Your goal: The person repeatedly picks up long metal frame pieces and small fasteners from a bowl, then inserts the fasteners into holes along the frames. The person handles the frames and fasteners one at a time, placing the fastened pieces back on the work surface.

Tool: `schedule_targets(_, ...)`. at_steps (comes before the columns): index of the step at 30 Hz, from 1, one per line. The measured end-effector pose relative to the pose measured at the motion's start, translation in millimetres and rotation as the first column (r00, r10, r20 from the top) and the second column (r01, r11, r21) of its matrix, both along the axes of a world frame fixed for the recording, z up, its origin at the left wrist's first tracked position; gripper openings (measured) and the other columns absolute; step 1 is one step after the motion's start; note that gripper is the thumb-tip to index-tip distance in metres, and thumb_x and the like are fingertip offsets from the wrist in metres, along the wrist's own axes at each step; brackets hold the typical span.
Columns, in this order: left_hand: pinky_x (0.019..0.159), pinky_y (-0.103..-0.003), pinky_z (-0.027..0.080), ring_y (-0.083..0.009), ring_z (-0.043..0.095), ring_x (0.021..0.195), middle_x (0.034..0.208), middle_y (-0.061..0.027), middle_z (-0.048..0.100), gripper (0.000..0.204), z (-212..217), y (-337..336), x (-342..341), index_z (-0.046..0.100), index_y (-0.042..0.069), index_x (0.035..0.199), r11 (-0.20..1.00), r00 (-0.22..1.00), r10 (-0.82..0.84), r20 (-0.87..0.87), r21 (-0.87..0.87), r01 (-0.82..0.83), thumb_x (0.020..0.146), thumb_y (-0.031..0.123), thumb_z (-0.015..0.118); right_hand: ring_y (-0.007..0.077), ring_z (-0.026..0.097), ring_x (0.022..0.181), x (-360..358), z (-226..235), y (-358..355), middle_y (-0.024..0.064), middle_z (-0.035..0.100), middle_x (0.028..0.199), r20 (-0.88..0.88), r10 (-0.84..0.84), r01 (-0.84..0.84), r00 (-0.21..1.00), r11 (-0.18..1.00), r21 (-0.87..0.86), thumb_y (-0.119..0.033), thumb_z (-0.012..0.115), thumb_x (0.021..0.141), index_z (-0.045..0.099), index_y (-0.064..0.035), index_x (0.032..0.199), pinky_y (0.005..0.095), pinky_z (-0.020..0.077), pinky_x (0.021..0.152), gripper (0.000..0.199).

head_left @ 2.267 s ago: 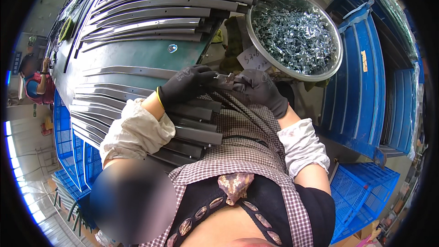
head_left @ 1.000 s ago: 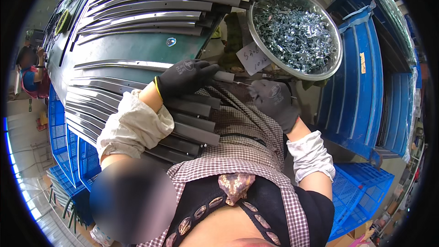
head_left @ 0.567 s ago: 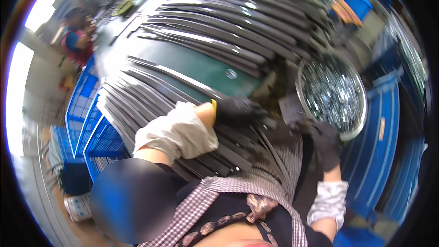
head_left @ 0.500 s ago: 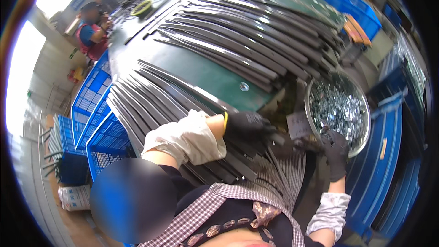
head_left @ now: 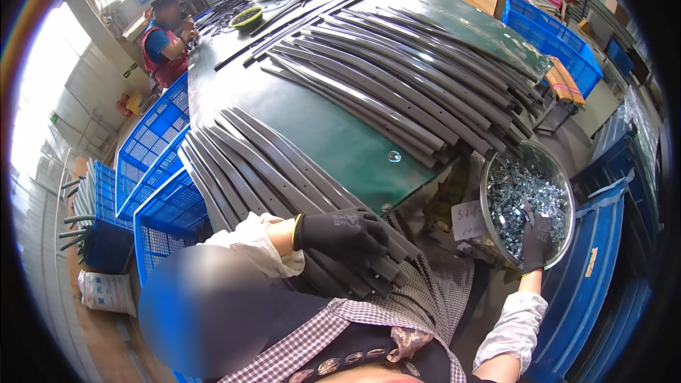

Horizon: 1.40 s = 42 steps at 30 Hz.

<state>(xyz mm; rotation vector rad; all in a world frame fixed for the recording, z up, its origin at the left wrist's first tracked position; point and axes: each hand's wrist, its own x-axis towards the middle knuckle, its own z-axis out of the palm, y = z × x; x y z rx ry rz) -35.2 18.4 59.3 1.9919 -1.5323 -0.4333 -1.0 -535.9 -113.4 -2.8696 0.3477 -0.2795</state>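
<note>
1. Head view, placement: a stack of long grey curved metal strips [head_left: 284, 177] lay on the green worktop [head_left: 333, 135], with its near ends overhanging the edge toward the person's body. That seemed to keep the ends where a hand could get at them. A second, larger fan of grey strips [head_left: 397, 71] lay farther back on the same worktop, well apart from the near stack.

2. Head view, supply: a round metal bowl [head_left: 489, 177] full of small shiny metal clips [head_left: 518, 191] stood just beside the worktop's right corner. It was low and on the right side, probably so the right arm could dip into it without crossing over. A small paper label [head_left: 468, 220] was fixed at its near rim.

3. Head view, left hand: the left hand [head_left: 344, 230], in a black glove, lay palm-down across the near ends of the strips. Its fingers were curled over them and pressing, rather than wrapped fully around, apparently to steady them. The forearm came in from the lower left in a pale sleeve cover.

4. Head view, right hand: the right hand [head_left: 535, 241], also in a black glove, was stretched out and up into the bowl among the clips. Its fingers were bent down into the pile; I could not tell whether they had closed on any.

5. Head view, surroundings: blue plastic crates [head_left: 156, 163] stood to the left, and another person [head_left: 167, 35] stood at the far end.
</note>
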Motion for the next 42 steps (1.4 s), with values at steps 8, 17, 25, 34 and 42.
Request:
schedule_targets(8, 0.093, -0.046, 0.052, -0.0382, 0.064, 0.109, 0.119, -0.0175, 0.068, 0.04, -6.9, 9.4, 117.1, 0.071, 0.008, 0.118, 0.879, 0.869, 0.476, 0.134, -0.076, -0.47, 0.081, 0.021, 0.08, 0.043, 0.063, 0.09, 5.2, 25.9, 16.4, 0.0245, 0.066, 0.093, 0.102, 0.057, -0.051, 0.993, 0.997, -0.062, -0.022, 0.062, 0.088, 0.066, -0.0026, 0.1, 0.0534, 0.0498, 0.081, 0.023)
schedule_targets(17, 0.109, -0.049, 0.034, -0.0293, 0.05, 0.132, 0.14, -0.0109, 0.057, 0.064, -65.0, 13.4, 201.5, 0.05, 0.017, 0.147, 0.704, 0.42, 0.532, 0.735, -0.107, -0.702, 0.088, 0.031, 0.071, 0.0103, 0.052, 0.069, -14.9, 80.9, 48.8, -0.0011, 0.061, 0.08, 0.173, -0.049, -0.083, 0.984, 0.727, 0.681, -0.016, 0.067, 0.091, 0.068, -0.0002, 0.104, 0.0305, 0.0432, 0.064, 0.021)
schedule_targets(25, 0.094, -0.045, 0.045, -0.0315, 0.06, 0.102, 0.1, -0.0065, 0.063, 0.042, -46.3, -5.1, 164.0, 0.069, 0.017, 0.11, 0.912, 0.743, 0.374, 0.556, -0.072, -0.405, 0.071, 0.026, 0.083, 0.0024, 0.041, 0.063, -56.0, 101.6, 105.5, -0.0065, 0.05, 0.073, 0.114, -0.059, -0.082, 0.992, 0.39, 0.917, -0.006, 0.068, 0.091, 0.065, -0.0024, 0.093, 0.0221, 0.0329, 0.056, 0.005)
schedule_targets(34, 0.067, -0.042, 0.053, -0.0323, 0.066, 0.082, 0.093, -0.0068, 0.058, 0.03, -45.4, -44.5, 118.4, 0.071, 0.018, 0.111, 0.909, 0.8, 0.335, 0.498, 0.054, -0.414, 0.083, 0.028, 0.077, 0.0085, 0.059, 0.068, -101.0, 125.4, 165.4, 0.0043, 0.065, 0.076, 0.209, 0.194, -0.283, 0.959, 0.576, 0.767, -0.007, 0.064, 0.093, 0.068, 0.0003, 0.105, 0.0274, 0.0484, 0.063, 0.015)
schedule_targets(42, 0.069, -0.044, 0.054, -0.0352, 0.066, 0.081, 0.103, -0.012, 0.059, 0.034, -48.3, -39.6, 95.3, 0.069, 0.015, 0.116, 0.926, 0.842, 0.336, 0.423, 0.018, -0.378, 0.083, 0.02, 0.077, 0.0122, 0.061, 0.066, -123.3, 119.0, 196.0, 0.0065, 0.064, 0.074, 0.29, 0.245, -0.379, 0.925, 0.54, 0.752, -0.006, 0.068, 0.089, 0.067, 0.0005, 0.099, 0.0295, 0.0489, 0.062, 0.012)
